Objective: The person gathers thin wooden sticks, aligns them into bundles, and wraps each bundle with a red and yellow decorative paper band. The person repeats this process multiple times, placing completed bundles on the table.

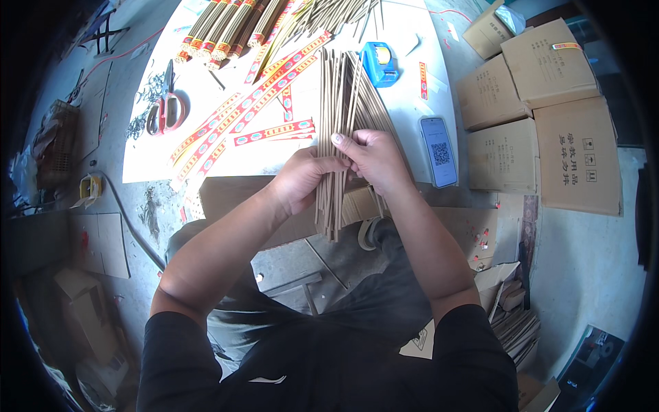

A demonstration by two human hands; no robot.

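Observation:
Both hands grip a loose bundle of thin brown incense sticks [334, 96] at the table's near edge. My left hand [302, 177] wraps the bundle from the left, its fingers partly hidden behind the sticks. From the other side my right hand [376, 159] closes on it, thumb pressed across the front. The sticks' lower ends hang below the hands, over the edge. More loose sticks [379, 113] lie on the table just beyond my right hand. Red and yellow printed paper strips [248, 113] are spread to the left of the bundle.
On the white table [141, 165] lie red-handled scissors [165, 113], a blue tape dispenser [379, 65] and a phone [438, 152] with a lit screen. Several banded incense bundles [233, 31] sit at the far left. Cardboard boxes [549, 65] are stacked on the right.

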